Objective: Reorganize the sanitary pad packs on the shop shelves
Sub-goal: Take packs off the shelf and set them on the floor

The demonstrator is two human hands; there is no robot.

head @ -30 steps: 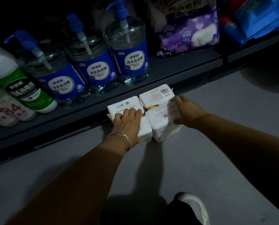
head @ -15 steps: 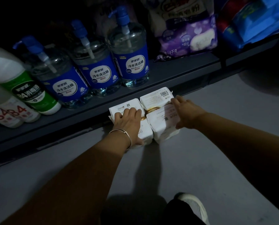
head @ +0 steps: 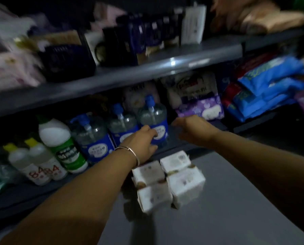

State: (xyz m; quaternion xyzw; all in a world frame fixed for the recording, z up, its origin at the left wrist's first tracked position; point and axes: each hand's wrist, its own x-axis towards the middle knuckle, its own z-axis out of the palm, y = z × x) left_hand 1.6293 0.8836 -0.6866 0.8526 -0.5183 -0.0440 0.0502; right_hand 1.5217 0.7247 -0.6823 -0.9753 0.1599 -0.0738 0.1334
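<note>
While white pad packs point(head: 169, 181) sit grouped on floor below bottom shelf point(head: 197, 140): left hand point(head: 140, 144) and right hand point(head: 192, 129) raised above, fingers loosely spread, holding nothing. Step: between grasps. Next: choose shelf slot, regrip packs.

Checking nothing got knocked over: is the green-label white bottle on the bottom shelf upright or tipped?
Upright. The green-label white bottle stands on its base on the bottom shelf, green cap at top.

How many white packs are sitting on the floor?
4, in a tight square on the grey floor by the bottom shelf: back left pack, back right pack, front left pack, front right pack. More may be hidden underneath.
</note>
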